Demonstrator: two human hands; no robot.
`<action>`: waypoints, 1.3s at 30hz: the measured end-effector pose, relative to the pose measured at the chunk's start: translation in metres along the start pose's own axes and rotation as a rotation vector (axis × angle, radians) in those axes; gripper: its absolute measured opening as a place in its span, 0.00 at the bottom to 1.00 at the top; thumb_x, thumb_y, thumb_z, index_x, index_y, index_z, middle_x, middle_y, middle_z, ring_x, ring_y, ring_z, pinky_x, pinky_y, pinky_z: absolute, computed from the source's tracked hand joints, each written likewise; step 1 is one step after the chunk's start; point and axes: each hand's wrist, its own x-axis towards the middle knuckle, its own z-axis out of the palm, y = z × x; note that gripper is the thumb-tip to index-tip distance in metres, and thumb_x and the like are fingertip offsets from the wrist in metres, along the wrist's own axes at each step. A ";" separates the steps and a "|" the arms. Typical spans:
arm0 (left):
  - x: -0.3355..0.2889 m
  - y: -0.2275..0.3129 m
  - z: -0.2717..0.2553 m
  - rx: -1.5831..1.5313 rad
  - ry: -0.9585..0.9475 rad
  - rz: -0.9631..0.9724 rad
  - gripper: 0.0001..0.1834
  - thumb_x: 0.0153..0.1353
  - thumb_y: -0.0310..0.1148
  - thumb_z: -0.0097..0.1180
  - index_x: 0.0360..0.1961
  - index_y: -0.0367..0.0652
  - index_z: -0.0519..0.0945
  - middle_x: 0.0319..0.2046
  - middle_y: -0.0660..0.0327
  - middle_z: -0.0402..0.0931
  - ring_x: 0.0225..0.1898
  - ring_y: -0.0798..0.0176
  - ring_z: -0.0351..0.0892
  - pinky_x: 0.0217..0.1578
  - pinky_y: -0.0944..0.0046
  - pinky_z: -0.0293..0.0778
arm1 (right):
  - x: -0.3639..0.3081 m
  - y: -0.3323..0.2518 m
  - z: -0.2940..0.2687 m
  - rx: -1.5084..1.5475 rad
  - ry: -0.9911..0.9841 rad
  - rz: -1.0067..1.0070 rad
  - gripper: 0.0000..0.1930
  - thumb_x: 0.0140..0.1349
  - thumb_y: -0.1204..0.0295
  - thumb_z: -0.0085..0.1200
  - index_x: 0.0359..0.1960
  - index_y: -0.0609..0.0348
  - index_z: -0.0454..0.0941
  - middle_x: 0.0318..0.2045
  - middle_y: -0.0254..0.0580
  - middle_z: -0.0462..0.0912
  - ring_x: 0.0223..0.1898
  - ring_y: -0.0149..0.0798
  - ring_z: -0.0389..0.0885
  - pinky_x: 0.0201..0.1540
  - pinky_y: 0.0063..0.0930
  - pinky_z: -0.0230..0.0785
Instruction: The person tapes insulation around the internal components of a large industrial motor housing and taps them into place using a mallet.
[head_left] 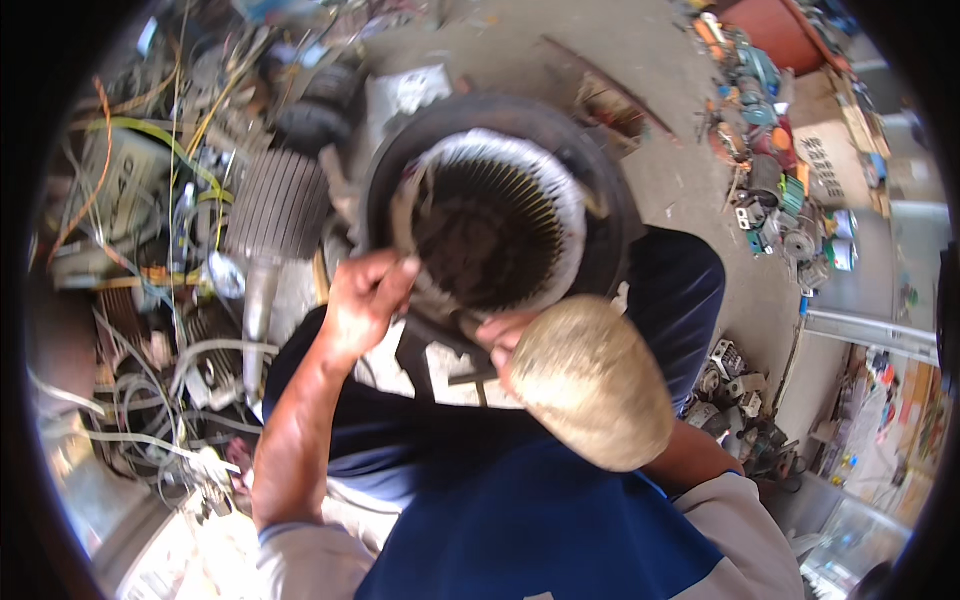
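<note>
Stator (547, 205) lies by the left hand (368, 298), fingers curled together; whether the right hand (506, 330) grips, I cannot tell.

"What's over on the left?"
"A grooved metal cylinder (278, 205) with a shaft (258, 310), and a tangle of white cables (225, 346) near it. An orange cord (108, 125) curves farther out."
"And at the top?"
"A thin rod (612, 88) on the grey floor (480, 55), beside a small open box (612, 112)."
"And the right?"
"A heap of machine parts (765, 180), next to a red tub (775, 38) and some cardboard (822, 150)."
</note>
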 end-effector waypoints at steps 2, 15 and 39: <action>0.002 0.000 0.000 0.011 -0.033 0.003 0.26 0.75 0.41 0.58 0.19 0.39 0.74 0.17 0.65 0.72 0.21 0.72 0.73 0.23 0.65 0.66 | 0.000 0.034 -0.007 0.044 -0.022 -0.016 0.17 0.67 0.77 0.62 0.56 0.61 0.78 0.53 0.44 0.84 0.57 0.37 0.83 0.62 0.30 0.75; 0.002 0.017 -0.002 -0.130 -0.049 -0.121 0.19 0.74 0.36 0.61 0.25 0.37 0.81 0.24 0.61 0.82 0.30 0.68 0.83 0.35 0.67 0.78 | 0.111 -0.013 -0.155 -0.870 0.533 0.256 0.24 0.70 0.65 0.55 0.61 0.66 0.65 0.41 0.69 0.85 0.46 0.69 0.85 0.54 0.56 0.76; 0.058 0.149 0.032 0.572 -0.395 -0.379 0.12 0.68 0.29 0.63 0.29 0.36 0.76 0.20 0.72 0.64 0.24 0.76 0.59 0.24 0.68 0.56 | 0.078 0.094 -0.173 -0.986 0.748 -0.058 0.23 0.66 0.65 0.61 0.59 0.63 0.75 0.54 0.58 0.83 0.57 0.56 0.82 0.62 0.44 0.72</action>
